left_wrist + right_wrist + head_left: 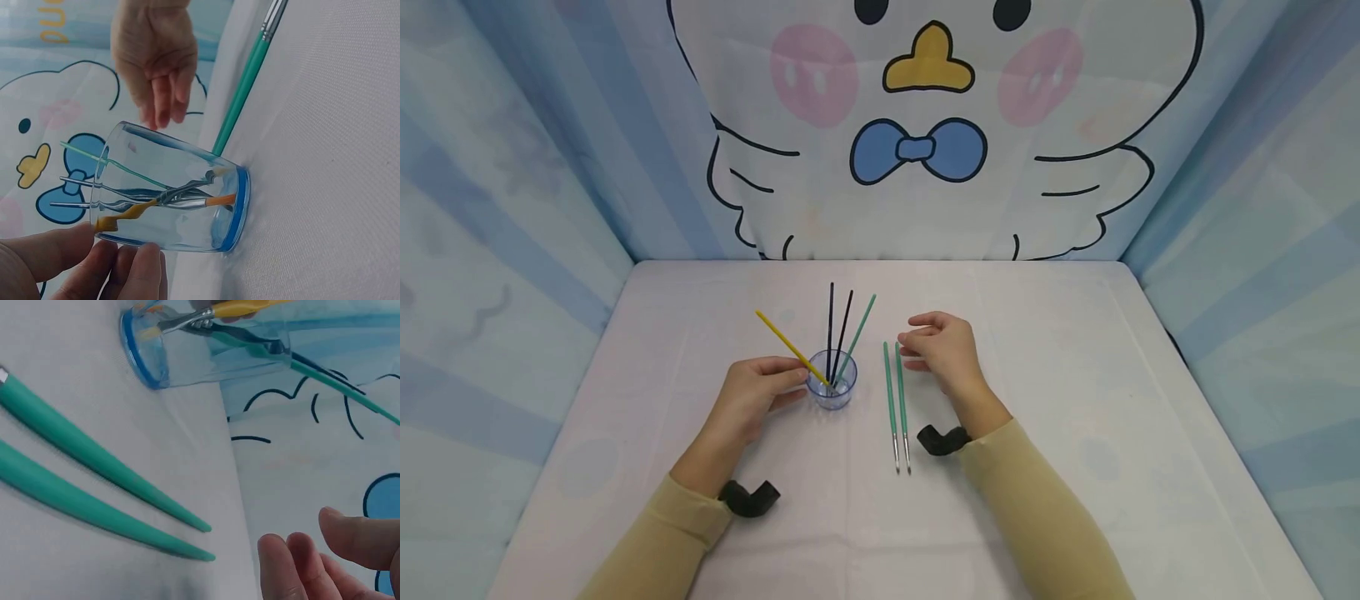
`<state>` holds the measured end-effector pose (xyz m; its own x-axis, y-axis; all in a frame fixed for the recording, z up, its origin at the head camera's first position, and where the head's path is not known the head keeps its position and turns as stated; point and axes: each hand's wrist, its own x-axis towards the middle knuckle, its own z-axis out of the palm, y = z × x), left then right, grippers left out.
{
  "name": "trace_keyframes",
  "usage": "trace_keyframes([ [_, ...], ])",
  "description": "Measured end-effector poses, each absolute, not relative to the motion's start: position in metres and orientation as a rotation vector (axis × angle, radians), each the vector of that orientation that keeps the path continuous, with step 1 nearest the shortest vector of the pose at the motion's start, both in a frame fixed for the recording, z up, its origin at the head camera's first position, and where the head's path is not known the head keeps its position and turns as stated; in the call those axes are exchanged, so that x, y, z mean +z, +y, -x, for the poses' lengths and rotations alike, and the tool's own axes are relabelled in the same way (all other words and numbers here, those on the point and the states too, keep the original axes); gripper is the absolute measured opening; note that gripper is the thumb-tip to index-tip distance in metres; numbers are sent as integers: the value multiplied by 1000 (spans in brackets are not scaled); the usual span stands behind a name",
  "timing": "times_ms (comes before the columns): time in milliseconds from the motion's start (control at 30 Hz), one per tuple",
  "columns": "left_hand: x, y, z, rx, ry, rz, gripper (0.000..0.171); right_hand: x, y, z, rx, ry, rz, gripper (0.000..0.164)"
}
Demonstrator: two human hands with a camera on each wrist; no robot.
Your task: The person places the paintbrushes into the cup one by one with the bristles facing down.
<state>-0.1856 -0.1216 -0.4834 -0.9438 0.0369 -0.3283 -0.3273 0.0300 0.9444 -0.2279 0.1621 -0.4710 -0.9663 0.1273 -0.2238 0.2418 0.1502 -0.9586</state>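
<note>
A clear plastic cup (833, 398) with a blue base stands upright on the table. Leaning in it, bristles down, are a yellow paintbrush (782, 337), two dark-handled paintbrushes (830, 321) and a green paintbrush (862, 323). My left hand (760, 390) holds the cup from its left side, thumb and fingertips at the wall. To the right of the cup, two more green paintbrushes (891, 387) lie side by side, bristles towards me. Over their handle tips hovers my right hand (946, 350), fingers loosely bent, with nothing between thumb and fingertips in the right wrist view (331, 569).
A pale cloth covers the table (1060, 350). Behind it hangs a curtain with a cartoon figure and a blue bow (917, 150). Blue and white curtains (497, 250) close off both sides. Each wrist carries a black camera mount (749, 500).
</note>
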Motion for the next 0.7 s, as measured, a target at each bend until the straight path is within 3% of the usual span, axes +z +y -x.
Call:
trace_keyframes([
  [700, -485, -123, 186, 1993, 2047, 299, 32, -496, 155, 240, -1452, 2544, -495, 19],
])
